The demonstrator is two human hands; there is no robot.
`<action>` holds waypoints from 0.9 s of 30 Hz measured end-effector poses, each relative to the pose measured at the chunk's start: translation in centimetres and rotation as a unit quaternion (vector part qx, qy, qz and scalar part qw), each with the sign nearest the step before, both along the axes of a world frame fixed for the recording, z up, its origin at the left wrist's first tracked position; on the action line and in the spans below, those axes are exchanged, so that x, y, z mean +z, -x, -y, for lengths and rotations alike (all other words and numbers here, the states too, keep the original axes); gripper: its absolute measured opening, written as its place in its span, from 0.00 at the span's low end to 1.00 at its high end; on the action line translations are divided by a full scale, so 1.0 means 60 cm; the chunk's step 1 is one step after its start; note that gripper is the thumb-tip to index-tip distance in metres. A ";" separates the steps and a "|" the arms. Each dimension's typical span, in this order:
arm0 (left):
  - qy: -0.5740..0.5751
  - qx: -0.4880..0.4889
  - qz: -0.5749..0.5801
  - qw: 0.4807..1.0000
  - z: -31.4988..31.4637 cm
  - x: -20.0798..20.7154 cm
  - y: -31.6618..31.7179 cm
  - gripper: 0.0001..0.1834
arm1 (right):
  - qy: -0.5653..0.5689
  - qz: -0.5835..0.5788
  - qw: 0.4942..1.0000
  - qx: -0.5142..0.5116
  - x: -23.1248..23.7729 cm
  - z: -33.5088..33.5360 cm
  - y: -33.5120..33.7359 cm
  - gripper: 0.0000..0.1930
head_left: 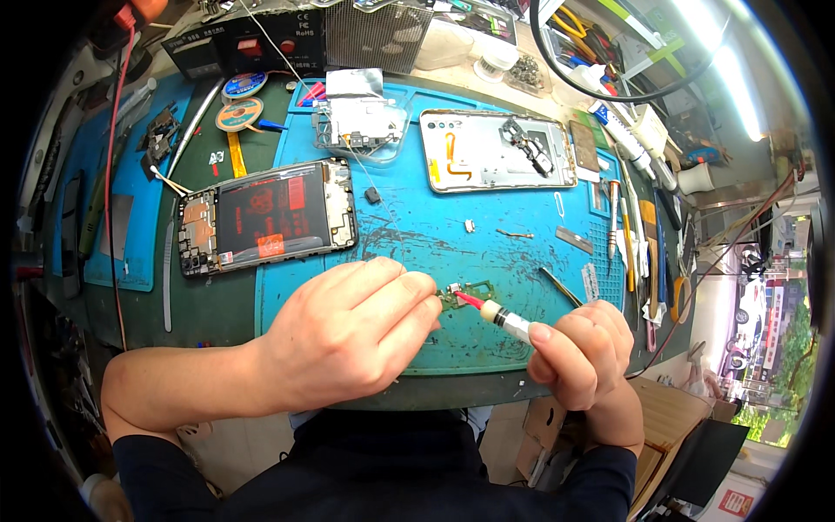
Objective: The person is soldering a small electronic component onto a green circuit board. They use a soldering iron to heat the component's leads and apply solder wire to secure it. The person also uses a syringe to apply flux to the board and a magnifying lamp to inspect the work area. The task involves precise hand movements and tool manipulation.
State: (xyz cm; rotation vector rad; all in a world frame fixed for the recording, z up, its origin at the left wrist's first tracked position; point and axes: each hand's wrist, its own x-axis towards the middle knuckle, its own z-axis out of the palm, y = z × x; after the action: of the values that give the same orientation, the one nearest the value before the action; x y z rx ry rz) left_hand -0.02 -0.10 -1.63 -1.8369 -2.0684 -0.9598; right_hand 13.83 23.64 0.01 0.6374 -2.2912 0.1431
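My right hand (584,352) grips a syringe (513,324) with a clear barrel and a pink tapered tip. The tip points left and meets the small green circuit board (477,292), beside a silvery connector on it. My left hand (361,326) is closed at the board's left end, its fingers curled around that end; its fingertips are hidden beneath the hand. Left of the hands, an opened phone (270,216) shows its battery and inner parts. Beyond the board, a silver phone back housing (497,152) lies with a dark part and orange flex strips on it.
The blue work mat (409,252) carries small loose parts, a metal strip (574,240) and tweezers (561,287). A clear tray (364,130) with metal parts sits at the back. Solder spools (239,114) stand far left; several tools and a screwdriver (614,217) lie at right.
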 end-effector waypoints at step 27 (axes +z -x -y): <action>0.013 0.023 -0.034 0.999 0.028 0.014 0.019 0.11 | 0.406 0.070 0.904 -0.118 0.264 0.046 0.072 0.20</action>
State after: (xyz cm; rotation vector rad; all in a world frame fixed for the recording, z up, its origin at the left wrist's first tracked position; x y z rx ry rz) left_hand -1.16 -1.79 -0.80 -1.8002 -2.0814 -0.8509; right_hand 9.52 20.89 15.86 -0.0898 -2.1455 0.9878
